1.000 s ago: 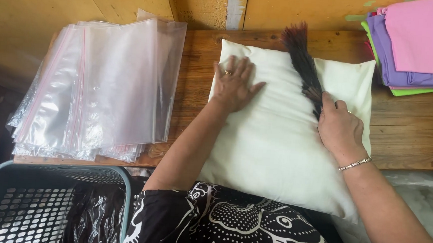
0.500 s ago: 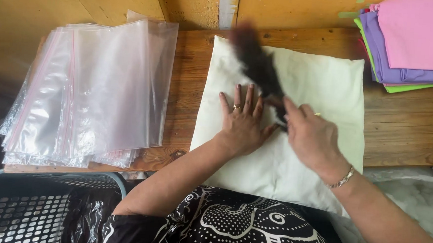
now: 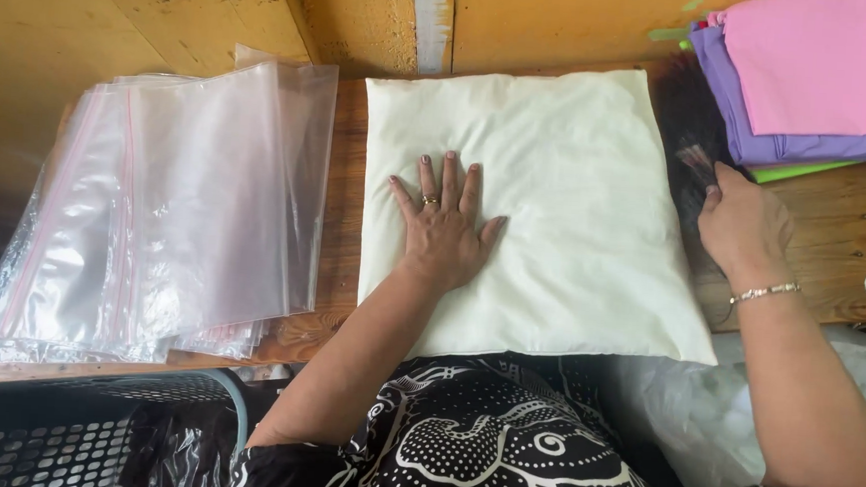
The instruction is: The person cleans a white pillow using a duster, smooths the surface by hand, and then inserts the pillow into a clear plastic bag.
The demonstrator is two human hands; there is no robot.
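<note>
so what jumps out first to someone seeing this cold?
The cream pillow fills the middle of the wooden table, with the left hand pressed flat on it. At its right edge the right hand grips a dark brush. Clear plastic bags are stacked left; pink and purple folded fabric sits top right.

One cream pillow [image 3: 545, 210], one dark brush [image 3: 688, 139], one basket [image 3: 91, 433]. One stack of clear bags [image 3: 165, 207], uncountable. Three folded cloths [image 3: 814, 81] by me.
</note>
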